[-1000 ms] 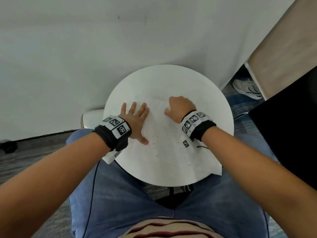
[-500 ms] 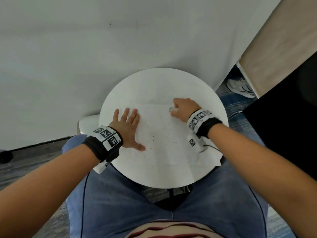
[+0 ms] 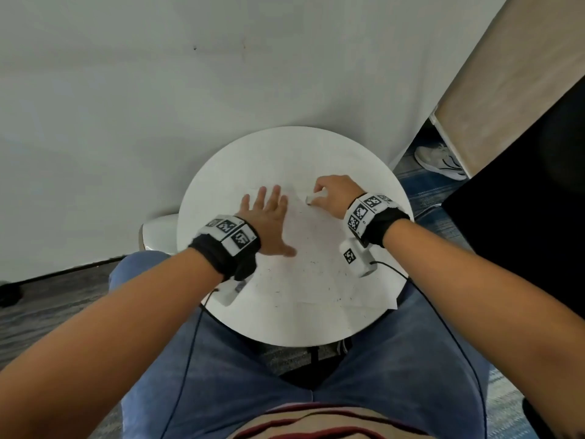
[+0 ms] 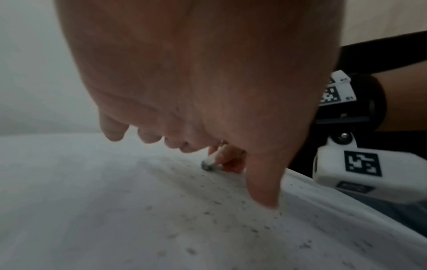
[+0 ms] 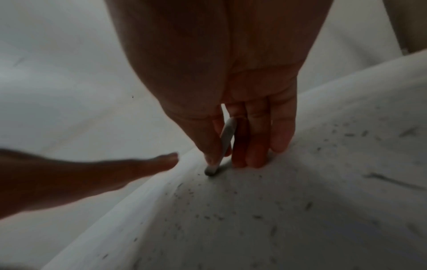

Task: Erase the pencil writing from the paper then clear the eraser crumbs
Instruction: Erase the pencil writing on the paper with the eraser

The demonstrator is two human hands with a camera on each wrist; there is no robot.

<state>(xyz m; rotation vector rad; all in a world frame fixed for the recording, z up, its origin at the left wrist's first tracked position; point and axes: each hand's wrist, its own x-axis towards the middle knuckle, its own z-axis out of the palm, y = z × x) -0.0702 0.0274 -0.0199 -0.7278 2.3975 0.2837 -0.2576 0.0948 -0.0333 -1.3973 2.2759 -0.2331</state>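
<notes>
A white sheet of paper (image 3: 316, 267) lies on a round white table (image 3: 285, 153), strewn with dark eraser crumbs (image 3: 316, 264). My left hand (image 3: 267, 217) lies flat with spread fingers on the paper's left part, holding it down. My right hand (image 3: 332, 193) pinches a small white eraser (image 3: 311, 199) and presses its darkened tip on the paper near the far edge. The right wrist view shows the eraser (image 5: 225, 146) upright between thumb and fingers, crumbs (image 5: 231, 210) scattered below it. In the left wrist view the eraser (image 4: 211, 160) touches the paper beyond my palm.
The table stands against a white wall (image 3: 158, 90). A white stool (image 3: 158, 231) sits at its left. At the right are a black surface (image 3: 522, 201), a beige panel (image 3: 522, 74) and a sneaker (image 3: 440, 161) on the floor. My jeans-clad legs (image 3: 285, 375) are under the near edge.
The right hand with the eraser has shifted over the far part of the paper. The left hand has moved toward the paper's far left part and stays flat. The head view shifted.
</notes>
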